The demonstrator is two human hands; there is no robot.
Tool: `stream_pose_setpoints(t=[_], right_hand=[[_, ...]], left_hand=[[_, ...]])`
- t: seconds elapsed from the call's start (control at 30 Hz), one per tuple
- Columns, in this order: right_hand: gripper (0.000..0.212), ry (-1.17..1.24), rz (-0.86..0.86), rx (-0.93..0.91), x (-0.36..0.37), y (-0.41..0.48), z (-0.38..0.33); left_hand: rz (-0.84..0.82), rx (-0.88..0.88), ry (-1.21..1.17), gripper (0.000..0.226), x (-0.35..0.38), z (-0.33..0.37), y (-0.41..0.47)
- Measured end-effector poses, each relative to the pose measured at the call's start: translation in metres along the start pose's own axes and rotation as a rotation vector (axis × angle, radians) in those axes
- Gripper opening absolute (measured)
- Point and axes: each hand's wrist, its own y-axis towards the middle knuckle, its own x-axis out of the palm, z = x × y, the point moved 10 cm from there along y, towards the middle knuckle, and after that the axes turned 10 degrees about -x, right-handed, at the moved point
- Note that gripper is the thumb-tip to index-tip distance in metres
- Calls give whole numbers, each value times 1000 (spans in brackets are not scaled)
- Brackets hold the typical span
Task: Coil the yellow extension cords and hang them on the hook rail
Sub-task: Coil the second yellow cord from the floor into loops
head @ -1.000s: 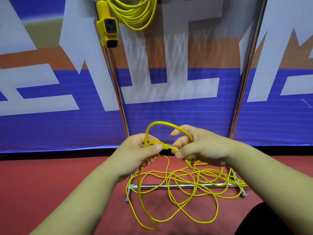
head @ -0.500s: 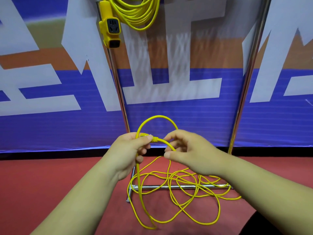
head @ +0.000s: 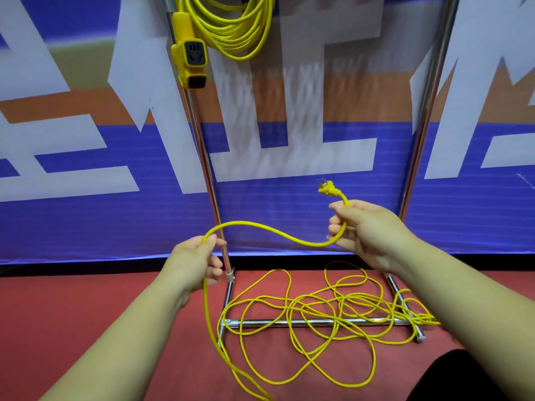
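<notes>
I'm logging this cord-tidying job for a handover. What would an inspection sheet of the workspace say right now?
Surface: red floor.
Job's things: loose yellow cord lies tangled on the floor; coiled cord with socket block hangs at the top, its hook out of frame.
Clutter: nothing seen.
Grippers: left hand pinches the loose cord; right hand grips it just below the plug, which points up.
Cables: the loose cord crosses the rack base bar.
Surroundings: blue, white and orange banner behind chrome uprights.
</notes>
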Motion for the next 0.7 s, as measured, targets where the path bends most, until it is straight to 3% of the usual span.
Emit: stream_pose_setpoints(t=[0.07,0.17,0.3,0.5,0.7], right_hand=[[17,-109,-31,-20,3,-1,1],[23,-143,-107,-42,20,-7,4],[21,-260,-209,-122,40,-16,2],[10,-798,-242,-660,64,-35,-36],[34,-1094,-369,-889,88,-49,-47]], left_hand=[[-32,-115,24,35,9,-11,2],[-103,-203,-80,27,27,-13,-5],[-216,-75,-184,22,44,9,-20],[-420,103,50,27,75,27,-59],[-484,192,85,28,77,36,-70]])
